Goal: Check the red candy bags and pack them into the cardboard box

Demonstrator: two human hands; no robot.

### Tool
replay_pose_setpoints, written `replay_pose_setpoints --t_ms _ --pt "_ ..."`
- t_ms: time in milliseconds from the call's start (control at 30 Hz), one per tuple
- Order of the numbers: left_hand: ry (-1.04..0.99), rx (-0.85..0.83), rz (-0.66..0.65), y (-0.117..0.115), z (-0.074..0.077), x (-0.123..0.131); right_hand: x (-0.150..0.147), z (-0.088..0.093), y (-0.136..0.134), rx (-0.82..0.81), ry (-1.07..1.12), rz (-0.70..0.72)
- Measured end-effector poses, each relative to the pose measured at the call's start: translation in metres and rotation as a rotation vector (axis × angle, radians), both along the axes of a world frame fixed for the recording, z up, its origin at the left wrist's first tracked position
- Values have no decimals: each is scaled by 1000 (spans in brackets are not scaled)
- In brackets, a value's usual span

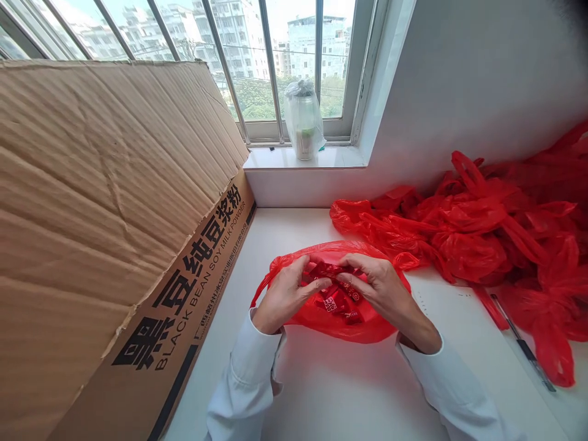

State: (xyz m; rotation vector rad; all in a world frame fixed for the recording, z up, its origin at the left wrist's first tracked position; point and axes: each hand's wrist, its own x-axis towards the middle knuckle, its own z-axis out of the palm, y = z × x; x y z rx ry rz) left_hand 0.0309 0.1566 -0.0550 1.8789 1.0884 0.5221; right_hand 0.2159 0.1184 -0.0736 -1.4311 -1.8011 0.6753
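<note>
A red plastic bag point(316, 327) lies spread on the white table below the window. Several small dark red wrapped packets point(342, 303) sit in its middle, one with a white square code printed on it. My left hand point(294, 285) reaches in from the left, thumb and fingers closed on one end of a shiny red packet point(331, 269). From the right, my right hand point(379, 285) pinches the other end of that packet. Both hands are over the bag, and its loop handle shows beside my left wrist. What is inside the packet cannot be seen.
A large cardboard box point(215, 269) with an open flap point(105, 171) stands at the left. Several red plastic bags point(478, 220) are heaped along the wall at the right. A pen point(523, 346) lies near them. A jar in a clear bag point(304, 122) stands on the windowsill.
</note>
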Motion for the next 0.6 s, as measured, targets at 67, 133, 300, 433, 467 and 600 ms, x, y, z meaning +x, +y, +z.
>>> replay_pose_setpoints --t_ms 67,133,300,433,467,600 --pt "-46 -138 -33 -1 1 -2 0 0 -1 104 -41 -7" --pt "-178 -274 -63 -1 1 -3 0 0 -2 171 -69 9" --pt "-393 -308 -16 1 1 -2 -1 -2 -2 265 -78 34" --pt "-501 -310 75 2 -4 1 -4 0 -1 244 24 6" --pt "-519 -306 102 2 -4 1 -4 1 -1 213 71 -13" --pt "-556 -289 126 1 -6 4 -5 5 -4 1 240 -73"
